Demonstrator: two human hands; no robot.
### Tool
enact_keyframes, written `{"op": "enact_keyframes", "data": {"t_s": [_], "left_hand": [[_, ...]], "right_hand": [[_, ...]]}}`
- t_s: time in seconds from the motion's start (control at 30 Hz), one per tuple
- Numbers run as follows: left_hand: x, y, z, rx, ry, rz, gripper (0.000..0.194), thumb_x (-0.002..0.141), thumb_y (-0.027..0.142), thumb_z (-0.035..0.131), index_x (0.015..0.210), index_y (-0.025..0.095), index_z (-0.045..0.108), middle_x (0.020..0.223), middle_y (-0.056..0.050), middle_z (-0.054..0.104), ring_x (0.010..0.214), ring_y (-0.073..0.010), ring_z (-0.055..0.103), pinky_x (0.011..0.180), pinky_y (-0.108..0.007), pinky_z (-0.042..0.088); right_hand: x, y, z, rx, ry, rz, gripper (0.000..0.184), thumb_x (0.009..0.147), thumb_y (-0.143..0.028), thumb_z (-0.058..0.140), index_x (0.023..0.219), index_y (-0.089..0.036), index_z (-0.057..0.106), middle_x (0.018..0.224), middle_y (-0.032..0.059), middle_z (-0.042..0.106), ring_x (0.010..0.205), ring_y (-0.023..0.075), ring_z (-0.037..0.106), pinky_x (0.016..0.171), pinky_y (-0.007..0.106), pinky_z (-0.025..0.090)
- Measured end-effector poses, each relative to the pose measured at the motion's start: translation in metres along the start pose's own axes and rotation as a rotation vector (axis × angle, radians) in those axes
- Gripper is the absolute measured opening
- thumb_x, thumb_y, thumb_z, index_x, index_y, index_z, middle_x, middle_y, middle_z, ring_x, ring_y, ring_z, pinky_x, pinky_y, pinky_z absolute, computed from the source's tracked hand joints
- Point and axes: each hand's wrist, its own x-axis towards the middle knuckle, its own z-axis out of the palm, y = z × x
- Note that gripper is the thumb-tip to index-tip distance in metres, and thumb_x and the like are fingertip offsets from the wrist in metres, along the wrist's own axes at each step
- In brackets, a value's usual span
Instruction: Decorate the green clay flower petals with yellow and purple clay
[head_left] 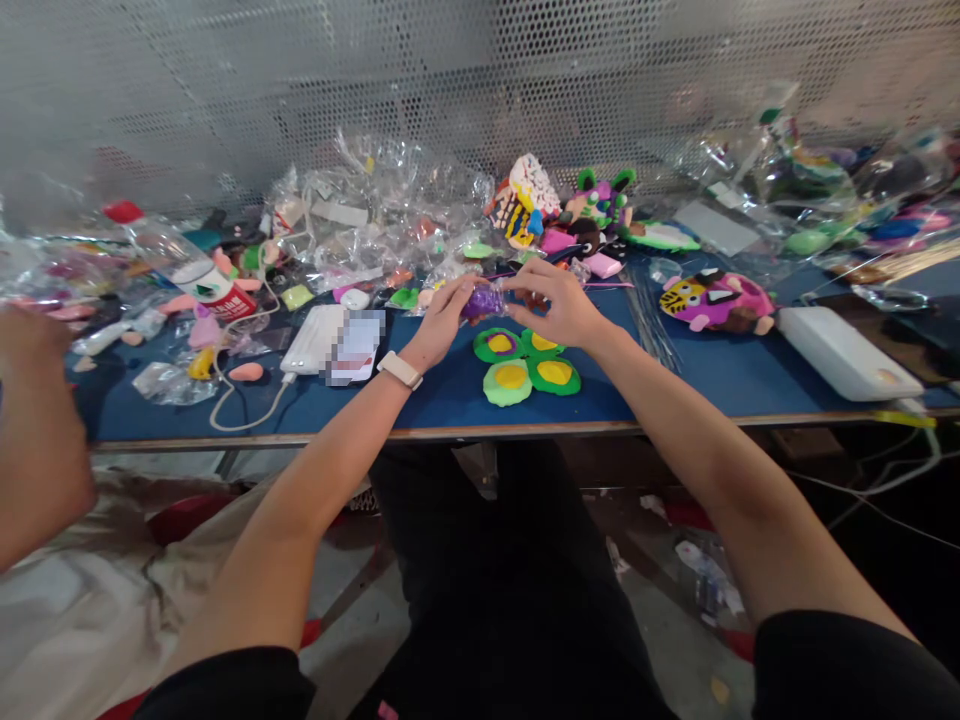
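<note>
Arms point(319, 480) point(697, 440) stretched forward, hands point(441, 325) point(561, 305) close together, right fingers point(534, 283) bent.

1 small purple packet point(485, 300) in shiny, crinkled clear wrap is held above the blue table point(444, 402).

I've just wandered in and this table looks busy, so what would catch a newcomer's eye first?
Probably the four green pieces with yellow centres, grouped like petals near the front edge of the blue table. Just beyond them, the left grip holds a small purple item, with the right grip at its other side. Further right lies a bright pink figure.
</note>
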Motion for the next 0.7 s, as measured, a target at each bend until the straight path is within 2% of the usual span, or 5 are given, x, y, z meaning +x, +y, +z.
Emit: {"op": "enact_keyframes", "data": {"t_s": [0.1,0.17,0.3,0.43,0.7], "left_hand": [[-0.002,0.008,-0.002,-0.128,-0.001,-0.014,0.064,0.103,0.083,0.056,0.122,0.024,0.074,0.095,-0.008,0.072,0.072,-0.0175,0.066,0.067,-0.033,0.059],[-0.003,0.015,-0.005,-0.109,-0.004,-0.005,0.064,0.1,0.083,0.061,0.122,0.024,0.073,0.095,-0.007,0.072,0.072,-0.0164,0.064,0.067,-0.032,0.057],[-0.004,0.022,-0.007,-0.011,-0.006,0.059,0.065,0.102,0.082,0.059,0.122,0.022,0.072,0.091,-0.006,0.071,0.07,-0.0163,0.065,0.065,-0.03,0.054],[-0.004,0.018,-0.004,0.044,-0.03,0.089,0.067,0.104,0.083,0.054,0.122,0.02,0.071,0.081,-0.003,0.069,0.067,-0.0166,0.064,0.064,-0.03,0.053],[-0.005,0.018,-0.005,0.084,-0.116,0.103,0.067,0.107,0.081,0.049,0.124,0.02,0.073,0.084,-0.005,0.072,0.073,-0.0191,0.068,0.07,-0.032,0.057]], "right_hand": [[0.0,0.005,0.005,0.009,0.061,-0.055,0.03,0.101,-0.046,0.075,0.121,-0.026,0.084,0.102,0.0059,0.069,0.075,0.0183,0.06,0.074,0.039,0.058],[0.001,0.006,0.008,0.014,0.078,-0.044,0.029,0.101,-0.048,0.077,0.115,-0.025,0.086,0.098,0.0047,0.07,0.072,0.017,0.059,0.071,0.036,0.056],[0.002,0.005,0.008,0.001,0.062,0.003,0.029,0.097,-0.05,0.081,0.11,-0.024,0.087,0.093,0.0032,0.072,0.065,0.015,0.056,0.066,0.034,0.051],[0.0,-0.001,0.008,-0.063,0.039,0.023,0.027,0.094,-0.044,0.083,0.111,-0.023,0.086,0.087,0.0013,0.072,0.062,0.0139,0.054,0.066,0.032,0.047],[-0.002,-0.007,0.011,-0.224,0.038,-0.063,0.018,0.101,-0.031,0.068,0.106,-0.02,0.081,0.083,0.0036,0.071,0.072,0.0184,0.061,0.071,0.034,0.048]]}}
